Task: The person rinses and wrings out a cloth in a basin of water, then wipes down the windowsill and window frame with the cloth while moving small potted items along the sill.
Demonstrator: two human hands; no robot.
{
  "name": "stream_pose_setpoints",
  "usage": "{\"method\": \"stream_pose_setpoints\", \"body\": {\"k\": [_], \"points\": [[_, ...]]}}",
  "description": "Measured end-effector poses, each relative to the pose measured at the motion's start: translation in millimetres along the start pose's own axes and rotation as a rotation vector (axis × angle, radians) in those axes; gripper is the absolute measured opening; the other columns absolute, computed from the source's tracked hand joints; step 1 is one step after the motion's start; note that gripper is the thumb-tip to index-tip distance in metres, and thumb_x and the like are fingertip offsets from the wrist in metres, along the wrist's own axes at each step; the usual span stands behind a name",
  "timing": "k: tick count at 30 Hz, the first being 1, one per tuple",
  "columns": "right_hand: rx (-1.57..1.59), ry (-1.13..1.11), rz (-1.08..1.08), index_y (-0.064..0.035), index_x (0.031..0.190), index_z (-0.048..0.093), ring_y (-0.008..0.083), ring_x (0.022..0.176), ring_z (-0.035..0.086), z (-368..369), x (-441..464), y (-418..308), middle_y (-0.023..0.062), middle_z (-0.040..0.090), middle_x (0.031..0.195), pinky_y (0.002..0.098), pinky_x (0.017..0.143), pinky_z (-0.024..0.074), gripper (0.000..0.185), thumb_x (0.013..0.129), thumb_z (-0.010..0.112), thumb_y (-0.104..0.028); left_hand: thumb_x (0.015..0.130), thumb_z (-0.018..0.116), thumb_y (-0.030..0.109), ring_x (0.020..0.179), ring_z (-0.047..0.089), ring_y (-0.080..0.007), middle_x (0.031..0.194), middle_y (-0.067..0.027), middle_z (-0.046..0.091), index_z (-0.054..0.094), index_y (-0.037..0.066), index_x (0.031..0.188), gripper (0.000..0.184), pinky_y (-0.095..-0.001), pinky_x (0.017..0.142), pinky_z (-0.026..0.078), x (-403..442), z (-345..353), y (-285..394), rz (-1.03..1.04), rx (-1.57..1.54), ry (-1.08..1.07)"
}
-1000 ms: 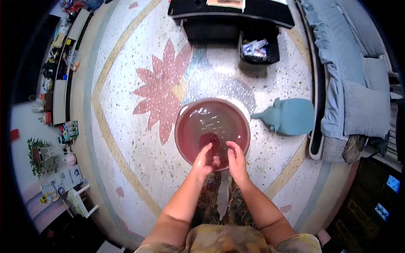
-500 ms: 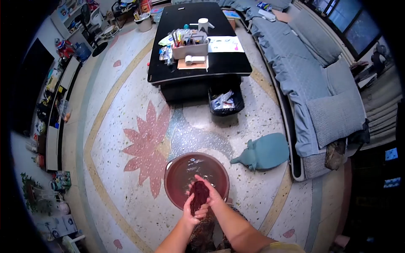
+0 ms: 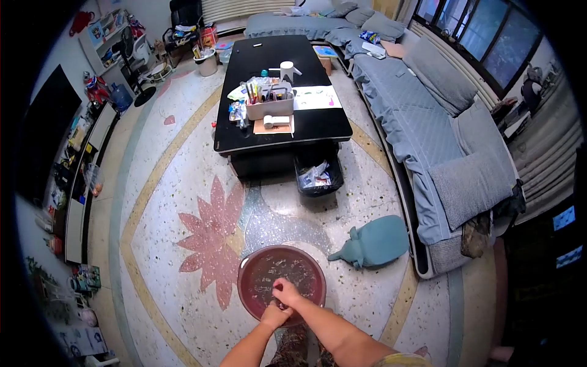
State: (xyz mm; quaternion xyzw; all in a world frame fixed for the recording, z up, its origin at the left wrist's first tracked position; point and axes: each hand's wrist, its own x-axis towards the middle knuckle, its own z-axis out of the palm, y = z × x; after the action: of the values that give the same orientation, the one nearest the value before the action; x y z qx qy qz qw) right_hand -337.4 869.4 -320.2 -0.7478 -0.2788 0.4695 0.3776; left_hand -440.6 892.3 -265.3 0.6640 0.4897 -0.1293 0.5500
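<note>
A dark red basin [image 3: 246, 287] of water stands on the floor in front of me, its surface rippled. Over its near side, my left hand [image 3: 276, 315] is closed, low by the near rim. Just above and to the right, my right hand [image 3: 287, 293] has its fingers curled in. Both seem to be gripping a wet, dark red cloth, which is almost wholly hidden behind them and blends with the basin's colour. My hands are close together.
A teal animal-shaped stool [image 3: 373, 243] stands right of the basin. Beyond are a black bin [image 3: 321, 186] with litter and a black table [image 3: 263, 142] bearing a caddy [image 3: 269, 109]. A grey-blue sofa [image 3: 422, 134] runs along the right.
Both hands have gone down toward the water, and the cloth, plainly visible between them before, is now mostly hidden. The water is more rippled. The camera view has tilted upward.
</note>
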Motion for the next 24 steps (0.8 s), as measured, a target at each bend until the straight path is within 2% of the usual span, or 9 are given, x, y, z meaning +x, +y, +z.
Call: {"method": "stream_pose_setpoints", "body": {"k": [3,7,9,13,16,17,19,20,24], "points": [[-0.306,-0.017,0.034,-0.0043,0.099,0.057,0.0353,0.089,0.059,11,3,1,0.0204,0.061,0.095,0.0402,0.078,0.0470,0.028,0.074,0.061,-0.017,0.077,0.054,0.047,0.106,0.053,-0.0364,0.120,-0.0222,0.052,0.055,0.003,0.115,0.058,-0.0417,0.089,0.043,2,1,-4,0.035,0.200,-0.054],[-0.392,0.038,0.086,-0.0034,0.098,0.057,0.0374,0.089,0.059,15,4,-3,0.0216,0.061,0.093,0.0416,0.078,0.0470,0.028,0.074,0.060,-0.017,0.076,0.055,0.046,0.108,0.053,-0.0359,0.118,-0.0233,0.053,0.052,0.003,0.118,0.060,-0.0415,0.089,0.042,17,9,-18,0.061,0.311,-0.139],[-0.353,0.090,0.059,-0.0039,0.098,0.058,0.0377,0.090,0.058,12,0,-9,0.0218,0.061,0.094,0.0416,0.078,0.0471,0.028,0.075,0.060,-0.020,0.076,0.057,0.045,0.104,0.053,-0.0402,0.109,-0.0271,0.057,0.057,0.001,0.109,0.055,-0.0425,0.085,0.044,4,3,-5,-0.002,0.232,-0.028],[-0.360,0.005,0.043,-0.0051,0.098,0.059,0.0354,0.090,0.059,12,0,0,0.0211,0.061,0.096,0.0408,0.077,0.0477,0.031,0.075,0.062,-0.024,0.076,0.061,0.042,0.096,0.059,-0.0362,0.101,-0.0237,0.061,0.058,-0.001,0.105,0.052,-0.0397,0.081,0.046,-12,5,-14,0.071,0.084,0.156],[-0.163,-0.132,0.177,-0.0085,0.105,0.058,0.0244,0.093,0.060,1,-7,-11,0.0141,0.062,0.099,0.0349,0.077,0.0476,0.036,0.079,0.063,-0.033,0.072,0.065,0.046,0.098,0.059,-0.0324,0.100,-0.0212,0.062,0.056,-0.003,0.106,0.060,-0.0373,0.082,0.045,-18,-5,-18,0.074,-0.123,0.026],[-0.162,-0.130,0.174,-0.0085,0.105,0.058,0.0244,0.093,0.060,-3,-8,-12,0.0141,0.062,0.099,0.0349,0.077,0.0476,0.036,0.079,0.063,-0.033,0.074,0.065,0.044,0.087,0.059,-0.0274,0.095,-0.0182,0.062,0.057,-0.001,0.105,0.055,-0.0339,0.074,0.045,-22,-9,-17,0.029,-0.255,-0.033],[0.548,-0.313,0.428,-0.0119,0.114,0.054,0.0220,0.101,0.057,-11,-12,-15,0.0104,0.059,0.110,0.0332,0.081,0.0466,0.036,0.084,0.060,-0.031,0.079,0.065,0.041,0.066,0.059,-0.0173,0.085,-0.0120,0.063,0.059,0.001,0.101,0.046,-0.0271,0.056,0.045,-38,-20,-7,-0.063,-0.516,-0.153],[0.767,-0.352,0.397,-0.0132,0.118,0.051,0.0225,0.103,0.055,-17,-18,-15,0.0100,0.057,0.114,0.0347,0.083,0.0463,0.038,0.085,0.059,-0.030,0.084,0.060,0.042,0.049,0.049,-0.0118,0.075,-0.0076,0.059,0.057,0.004,0.097,0.040,-0.0238,0.040,0.034,-46,-28,2,-0.232,-0.694,-0.261],[1.148,-0.498,0.318,-0.0160,0.130,0.040,0.0276,0.114,0.048,-37,-32,-29,0.0114,0.046,0.128,0.0448,0.092,0.0426,0.051,0.086,0.059,-0.031,0.085,0.044,0.058,0.036,0.036,-0.0117,0.062,-0.0059,0.050,0.050,0.004,0.096,0.055,-0.0228,0.036,0.029,-60,-37,3,-0.269,-1.158,-0.575]]}}
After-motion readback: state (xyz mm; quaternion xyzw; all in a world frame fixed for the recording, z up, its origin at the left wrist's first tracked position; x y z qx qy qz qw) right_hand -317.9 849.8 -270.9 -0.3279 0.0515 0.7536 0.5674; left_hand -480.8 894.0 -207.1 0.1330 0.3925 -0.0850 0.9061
